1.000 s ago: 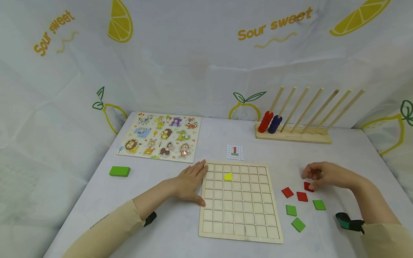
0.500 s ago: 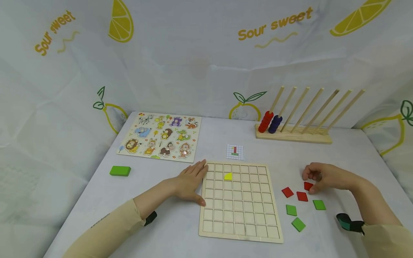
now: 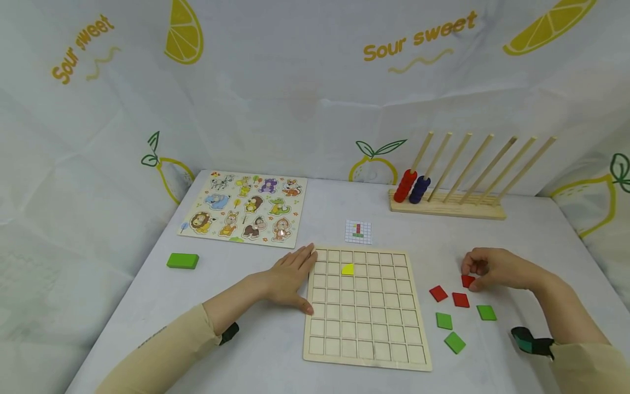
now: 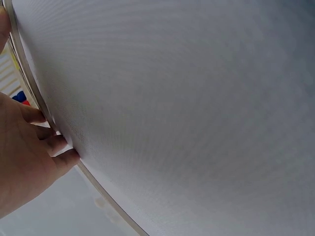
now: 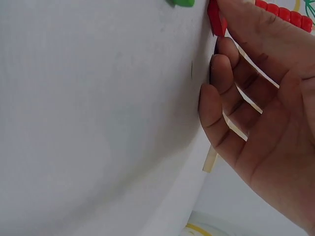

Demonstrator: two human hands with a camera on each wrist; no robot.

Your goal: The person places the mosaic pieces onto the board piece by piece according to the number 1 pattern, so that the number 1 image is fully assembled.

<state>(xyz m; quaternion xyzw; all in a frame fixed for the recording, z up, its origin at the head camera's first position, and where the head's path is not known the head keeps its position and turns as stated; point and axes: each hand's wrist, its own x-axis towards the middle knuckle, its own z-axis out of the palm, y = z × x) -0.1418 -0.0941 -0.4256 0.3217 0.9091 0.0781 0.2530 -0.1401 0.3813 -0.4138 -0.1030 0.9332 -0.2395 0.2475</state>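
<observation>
My left hand (image 3: pixel 287 282) lies flat with its fingers spread along the left edge of a wooden grid board (image 3: pixel 363 330), fingertips and thumb touching the rim. One yellow tile (image 3: pixel 348 269) with a rounded corner sits in a cell near the board's top. Right of the board, my right hand (image 3: pixel 507 269) pinches a red square tile (image 3: pixel 467 280) between thumb and curled fingers, low over the table. In the right wrist view that red tile (image 5: pixel 215 18) shows by the thumb. Two more red tiles, one left (image 3: pixel 438 294) and one nearer (image 3: pixel 461 300), lie just below this hand.
Green square tiles (image 3: pixel 444 321) lie right of the board. Behind it is a small pattern card (image 3: pixel 359 232). An animal puzzle (image 3: pixel 243 210) and a green block (image 3: pixel 182 261) are at left. A wooden peg rack (image 3: pixel 448 209) with red and blue beads stands at back right.
The red tile at my right fingers has shifted slightly left and away from me, with the thumb closing over its near edge. My left hand and the board stay put.
</observation>
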